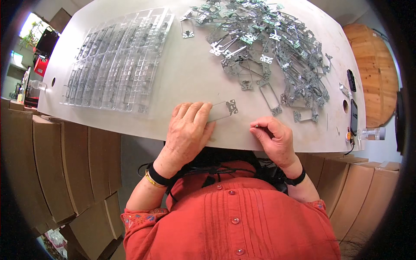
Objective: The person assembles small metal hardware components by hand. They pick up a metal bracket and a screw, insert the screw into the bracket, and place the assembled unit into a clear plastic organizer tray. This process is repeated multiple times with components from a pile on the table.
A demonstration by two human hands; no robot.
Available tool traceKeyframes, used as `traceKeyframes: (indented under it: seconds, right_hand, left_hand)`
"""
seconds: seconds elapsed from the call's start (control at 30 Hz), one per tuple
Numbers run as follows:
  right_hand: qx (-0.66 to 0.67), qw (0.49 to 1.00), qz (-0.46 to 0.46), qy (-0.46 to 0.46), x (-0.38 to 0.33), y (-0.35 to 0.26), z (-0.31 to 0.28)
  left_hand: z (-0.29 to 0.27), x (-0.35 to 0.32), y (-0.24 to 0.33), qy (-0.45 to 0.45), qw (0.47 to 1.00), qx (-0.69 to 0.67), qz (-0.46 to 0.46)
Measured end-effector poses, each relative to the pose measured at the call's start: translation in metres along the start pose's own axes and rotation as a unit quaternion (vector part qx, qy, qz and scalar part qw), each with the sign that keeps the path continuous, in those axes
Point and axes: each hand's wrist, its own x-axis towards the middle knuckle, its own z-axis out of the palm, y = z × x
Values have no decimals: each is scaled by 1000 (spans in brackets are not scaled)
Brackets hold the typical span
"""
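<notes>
My left hand (187,128) lies over one end of a thin rectangular metal frame (232,107) near the table's front edge. Its fingers are bent and close together on the frame, hiding that end, while the far end plate with its cutouts shows to the right. To the right, just above the tabletop, my right hand (276,141) is closed in a pinch. A tiny piece shows at its thumb and fingertips, too small to name. Beyond it stretches a tangled heap of similar metal frames (264,47), with several loose ones at its near edge.
A clear plastic tray (149,65) with rows of compartments holding metal pieces stands at the left. Along the table's right edge lie a phone (354,116), a dark oblong object (351,80) and a clear jar (375,134). Cardboard boxes (47,169) stand below the table.
</notes>
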Motion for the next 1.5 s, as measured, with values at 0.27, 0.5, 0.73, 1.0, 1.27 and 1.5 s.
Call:
traceKeyframes:
  seconds: [0.27,0.5,0.73,1.0,1.27,1.5]
  right_hand:
    - [66,996,24,53,1,1,1]
    - [107,991,50,58,19,-8,12]
    - [95,993,43,62,29,-7,22]
    - [69,995,29,62,33,-3,28]
    - [43,997,22,56,34,-4,30]
    - [33,998,7,58,35,-4,31]
  left_hand:
    - [-5,1,7,-30,991,-129,-24]
    - [1,-3,0,-23,984,-173,-30]
    - [2,-5,-5,-19,980,-196,-26]
    - [5,-6,-8,-10,978,-208,-23]
    - [5,-4,-9,-4,978,-210,-14]
    - [5,-5,-9,-9,976,-216,-23]
